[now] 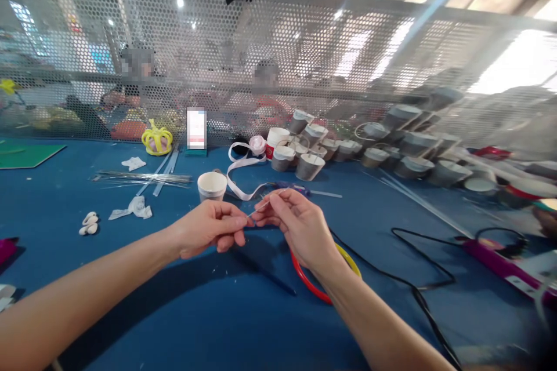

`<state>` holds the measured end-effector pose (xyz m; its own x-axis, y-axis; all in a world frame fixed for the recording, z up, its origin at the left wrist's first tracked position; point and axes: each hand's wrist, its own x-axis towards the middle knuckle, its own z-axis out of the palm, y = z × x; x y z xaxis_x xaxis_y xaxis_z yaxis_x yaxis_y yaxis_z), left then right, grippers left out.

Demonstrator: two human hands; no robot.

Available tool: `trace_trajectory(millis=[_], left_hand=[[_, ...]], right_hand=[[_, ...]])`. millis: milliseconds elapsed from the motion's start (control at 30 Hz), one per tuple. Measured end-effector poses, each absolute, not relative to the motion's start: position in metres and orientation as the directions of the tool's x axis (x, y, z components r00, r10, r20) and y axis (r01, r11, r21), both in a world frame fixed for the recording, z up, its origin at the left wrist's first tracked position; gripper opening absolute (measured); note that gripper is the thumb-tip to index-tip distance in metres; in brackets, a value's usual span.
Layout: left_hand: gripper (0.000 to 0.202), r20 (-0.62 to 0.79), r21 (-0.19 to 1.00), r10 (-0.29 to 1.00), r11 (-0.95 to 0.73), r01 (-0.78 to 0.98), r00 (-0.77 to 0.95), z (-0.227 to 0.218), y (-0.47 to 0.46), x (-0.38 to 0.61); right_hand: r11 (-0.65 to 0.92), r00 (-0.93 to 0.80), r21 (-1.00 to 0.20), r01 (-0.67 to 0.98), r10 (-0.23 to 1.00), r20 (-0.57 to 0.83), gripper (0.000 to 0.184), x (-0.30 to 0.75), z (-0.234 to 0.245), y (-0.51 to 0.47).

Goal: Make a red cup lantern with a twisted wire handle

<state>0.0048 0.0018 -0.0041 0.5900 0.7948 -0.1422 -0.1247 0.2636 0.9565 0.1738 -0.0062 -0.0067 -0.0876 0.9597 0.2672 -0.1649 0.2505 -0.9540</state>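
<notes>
1. Pinching a thin pale strand [260, 207], the left hand [217, 225] and right hand [300, 226] each had thumb and fingers closed on it above the blue table [195, 313], near a white cup [212, 185].
2. Work on the strand looked unfinished: it was in the fingers, not visibly joined to anything. Grey cups [310, 168] stood grouped behind; how much was left could not be judged.
3. Fingers hid the strand's ends; the right hand partly covered a blue tool [303, 190], its forearm a red ring [306, 282]. Cups at far right were blurred.

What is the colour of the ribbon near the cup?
The ribbon is white; see the head view.
</notes>
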Motion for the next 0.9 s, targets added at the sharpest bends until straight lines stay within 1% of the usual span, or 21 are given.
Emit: trace_trajectory(millis=[133, 267, 367, 533, 667, 733, 767, 900], left_hand=[[0.025, -0.103, 0.983, 0.810, 0.171, -0.064, 0.578, -0.007, -0.001, 0.006], [0.025, -0.056, 0.996, 0.807, 0.082, -0.018, 0.588, -0.006, -0.004, 0.007], [0.024, -0.054, 0.998, 0.809, 0.065, 0.002, 0.586, -0.003, -0.005, 0.006], [0.025, -0.124, 0.992, 0.799, 0.122, 0.043, 0.588, 0.001, -0.003, 0.007], [0.023, -0.089, 0.996, 0.847, 0.080, 0.040, 0.524, -0.002, -0.002, 0.009], [0.024, -0.095, 0.994, 0.838, 0.108, 0.008, 0.537, -0.004, -0.001, 0.010], [0.026, -0.114, 0.989, 0.820, 0.148, -0.017, 0.562, -0.006, -0.001, 0.009], [0.030, -0.199, 0.919, 0.688, 0.379, -0.111, 0.698, -0.012, 0.003, 0.006]], right_hand=[[0.238, -0.079, -0.949, -0.206, 0.963, 0.258, 0.013, 0.174, -0.008, -0.008], [0.211, -0.107, -0.944, -0.255, 0.964, 0.245, 0.013, 0.175, -0.005, -0.010], [0.230, -0.121, -0.937, -0.262, 0.956, 0.269, 0.013, 0.177, -0.005, -0.010], [0.352, -0.047, -0.918, -0.183, 0.930, 0.366, 0.012, 0.179, -0.006, -0.006], [0.314, -0.095, -0.947, -0.063, 0.943, 0.319, 0.011, 0.175, -0.006, -0.008], [0.297, -0.124, -0.955, -0.008, 0.947, 0.295, 0.013, 0.174, -0.006, -0.010], [0.297, -0.127, -0.955, 0.000, 0.947, 0.295, 0.013, 0.173, -0.006, -0.011], [0.282, -0.133, -0.957, -0.067, 0.948, 0.288, 0.013, 0.174, -0.006, -0.013]])
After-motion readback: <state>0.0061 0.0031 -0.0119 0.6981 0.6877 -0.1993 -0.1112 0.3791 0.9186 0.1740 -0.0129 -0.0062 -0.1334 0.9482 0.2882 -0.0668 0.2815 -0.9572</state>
